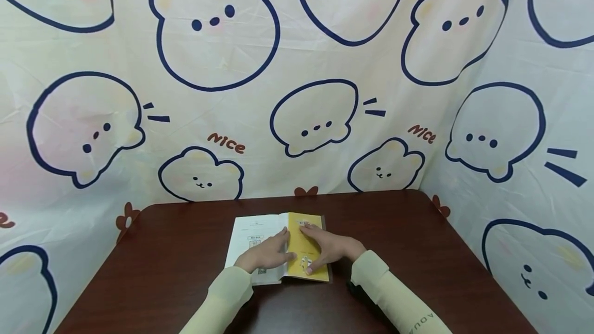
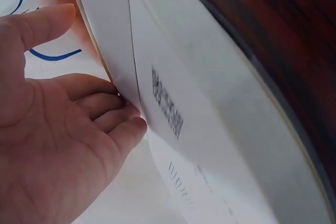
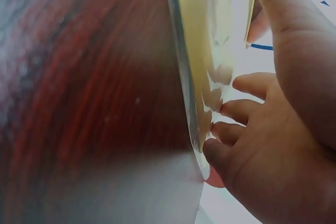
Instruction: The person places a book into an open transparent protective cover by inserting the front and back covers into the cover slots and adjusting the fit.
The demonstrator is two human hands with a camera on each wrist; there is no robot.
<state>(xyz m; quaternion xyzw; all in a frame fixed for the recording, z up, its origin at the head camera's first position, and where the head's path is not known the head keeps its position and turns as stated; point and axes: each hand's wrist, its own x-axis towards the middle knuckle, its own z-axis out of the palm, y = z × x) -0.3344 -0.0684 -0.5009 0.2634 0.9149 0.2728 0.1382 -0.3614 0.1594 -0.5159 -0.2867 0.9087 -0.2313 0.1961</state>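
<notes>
An open book lies on the table, with a white page (image 1: 242, 233) on its left and a narrower yellow panel (image 1: 298, 246) on its right. A QR code (image 2: 167, 103) is printed on the white page. My left hand (image 1: 265, 254) rests over the white page, its fingertips at the fold beside the yellow panel. With thumb and fingers spread, my right hand (image 1: 330, 246) touches the yellow panel. In the right wrist view, its fingertips meet a glossy, clear-looking cover (image 3: 202, 98) along the book's outer edge.
The dark brown wooden table (image 1: 176, 251) extends around the book on all sides. Behind it and to both sides hangs a pale cloth (image 1: 250, 117) printed with bear outlines. Cream sleeves (image 1: 227, 293) cover both forearms.
</notes>
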